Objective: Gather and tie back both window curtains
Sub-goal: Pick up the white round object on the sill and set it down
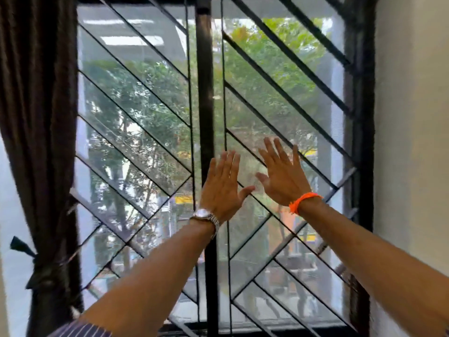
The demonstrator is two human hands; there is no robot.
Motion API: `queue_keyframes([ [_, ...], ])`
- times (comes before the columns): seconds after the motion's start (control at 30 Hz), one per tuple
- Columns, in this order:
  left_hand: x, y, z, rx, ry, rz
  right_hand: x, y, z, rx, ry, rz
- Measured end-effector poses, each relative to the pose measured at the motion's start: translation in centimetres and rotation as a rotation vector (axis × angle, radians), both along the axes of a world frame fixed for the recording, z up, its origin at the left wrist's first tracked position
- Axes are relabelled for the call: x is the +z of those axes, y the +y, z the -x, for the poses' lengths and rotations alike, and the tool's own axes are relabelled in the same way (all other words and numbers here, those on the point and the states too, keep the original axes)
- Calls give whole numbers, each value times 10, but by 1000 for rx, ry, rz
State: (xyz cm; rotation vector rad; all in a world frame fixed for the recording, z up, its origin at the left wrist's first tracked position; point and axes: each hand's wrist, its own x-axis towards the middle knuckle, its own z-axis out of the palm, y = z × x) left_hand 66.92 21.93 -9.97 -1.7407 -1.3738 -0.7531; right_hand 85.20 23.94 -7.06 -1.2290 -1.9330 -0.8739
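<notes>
Head view looks up at a window whose black grille (205, 93) has a thick centre post and slanted bars on either side, with green trees (267, 69) blurred behind the glass. Both arms reach up in front of the right-hand pane. The left hand (222, 188), with a silver watch (204, 215) on its wrist, is held flat just right of the centre post, its fingers (228, 164) straight and close together, thumb out, holding nothing. The right hand (281, 176), with an orange band (303, 201) at the wrist, is just beside it and a little higher, its fingers (272, 152) spread wide and empty. Whether either palm touches the pane cannot be told. A dark brown curtain (36, 117) hangs at the far left of the window, gathered into a narrow column and cinched low down by a tieback (46, 271) with a dark tassel (20, 245) sticking out to the left. Along the window's right edge runs a dark fuzzy strip (360, 142); frame or cloth, it is too blurred to say. Beyond it stands a pale wall (413, 117). A striped sleeve (80, 330) shows at the bottom edge.
</notes>
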Motion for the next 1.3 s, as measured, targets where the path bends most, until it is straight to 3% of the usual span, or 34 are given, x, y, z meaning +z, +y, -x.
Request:
queue_keyframes([
  [0.23,-24,18,-44,-40,-3,30,-27,9,-42,-45,-4,35],
  [0.57,-89,41,-36,-99,-9,128,-95,20,-31,-36,-2,160],
  [0.97,-267,38,-27,-213,-26,329,-276,18,-11,-59,-27,428],
  [1.13,-357,25,-36,-216,-142,509,-361,4,-11,-80,11,557],
  [1.3,-444,11,-39,-236,-131,641,-447,-11,-15,-100,38,669],
])
